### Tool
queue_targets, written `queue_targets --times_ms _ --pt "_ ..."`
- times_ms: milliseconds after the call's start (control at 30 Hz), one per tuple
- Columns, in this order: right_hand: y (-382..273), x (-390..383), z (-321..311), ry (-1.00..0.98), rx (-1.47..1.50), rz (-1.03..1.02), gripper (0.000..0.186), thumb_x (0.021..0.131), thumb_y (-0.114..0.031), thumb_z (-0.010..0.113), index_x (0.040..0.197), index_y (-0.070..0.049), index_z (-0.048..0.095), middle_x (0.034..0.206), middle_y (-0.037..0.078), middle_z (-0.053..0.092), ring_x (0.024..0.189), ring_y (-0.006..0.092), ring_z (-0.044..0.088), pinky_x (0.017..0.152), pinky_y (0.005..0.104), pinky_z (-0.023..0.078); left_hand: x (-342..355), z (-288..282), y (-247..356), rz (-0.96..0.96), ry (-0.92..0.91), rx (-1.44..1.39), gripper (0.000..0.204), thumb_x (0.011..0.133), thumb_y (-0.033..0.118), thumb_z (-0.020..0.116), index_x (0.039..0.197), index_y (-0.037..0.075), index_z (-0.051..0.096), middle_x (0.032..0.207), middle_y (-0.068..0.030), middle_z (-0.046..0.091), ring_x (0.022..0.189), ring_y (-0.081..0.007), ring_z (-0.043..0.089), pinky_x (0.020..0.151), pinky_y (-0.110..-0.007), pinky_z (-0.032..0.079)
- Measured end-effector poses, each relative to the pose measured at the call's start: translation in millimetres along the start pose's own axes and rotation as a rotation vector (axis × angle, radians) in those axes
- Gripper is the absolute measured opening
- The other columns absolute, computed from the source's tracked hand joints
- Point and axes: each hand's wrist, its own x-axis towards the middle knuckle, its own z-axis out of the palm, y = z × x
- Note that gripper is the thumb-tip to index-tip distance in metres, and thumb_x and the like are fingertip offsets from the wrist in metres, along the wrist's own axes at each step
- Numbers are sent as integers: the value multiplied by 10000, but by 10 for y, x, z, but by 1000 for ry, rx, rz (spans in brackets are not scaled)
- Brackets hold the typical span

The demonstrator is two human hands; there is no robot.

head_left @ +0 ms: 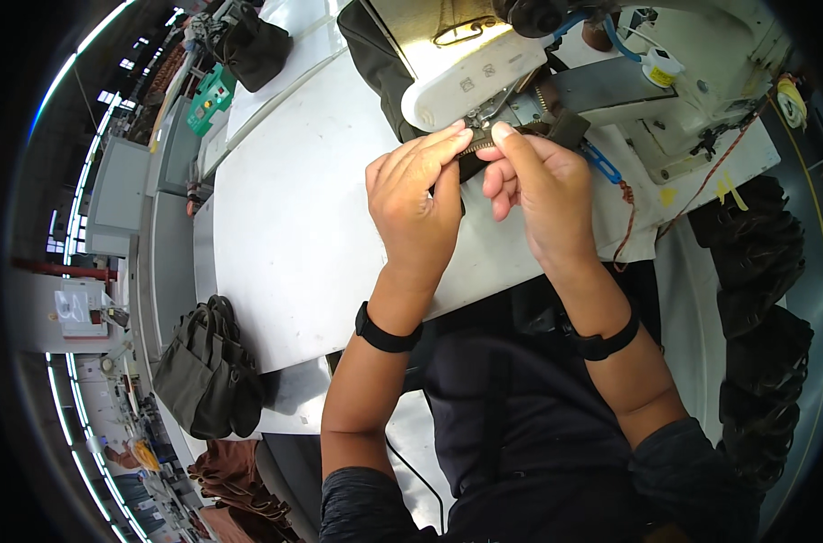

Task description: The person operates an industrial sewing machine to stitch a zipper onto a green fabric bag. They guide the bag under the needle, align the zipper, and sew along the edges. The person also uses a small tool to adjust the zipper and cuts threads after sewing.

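Note:
At the sewing machine [470,81], a brass-toothed zipper [475,146] with dark olive fabric [570,128] lies under the needle area. My left hand [413,190] has its fingers pressed together, their tips gripping the zipper's left part beside the presser foot [485,118]. Just to the right, my right hand [553,195] pinches the zipper's edge between thumb and forefinger, with the other fingers curled. The hands almost meet at the fingertips. Part of the work is hidden beneath them. More dark olive bag fabric [375,59] lies behind and left of the machine head.
A white table [294,199] spreads leftward. An olive bag [214,371] rests at its left edge, above brown fabric pieces [239,480]. Dark bundled pieces [760,335] hang at the right. Blue-handled snips [601,163] on a cord lie beside my right hand.

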Motion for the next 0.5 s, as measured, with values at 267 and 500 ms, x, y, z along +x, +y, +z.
queue_targets --times_ms 267,500 --pt "-122 -152 -412 -85 -331 32 395 1090 -317 654 936 33 756 677 50 668 525 72 564 516 230 447 4 12 33 -16 -7 12 243 894 -39 743 1061 118 825 1129 -18 831 1033 -168 756 941 -301 470" --pt "-1726 -114 -864 321 -749 -1246 378 1144 -184 483 1230 102 713 1009 124 745 881 168 683 823 315 557 -43 -18 1 -15 -10 -6 292 889 -47 736 1114 117 824 1181 -25 824 1023 -174 751 946 -300 480"
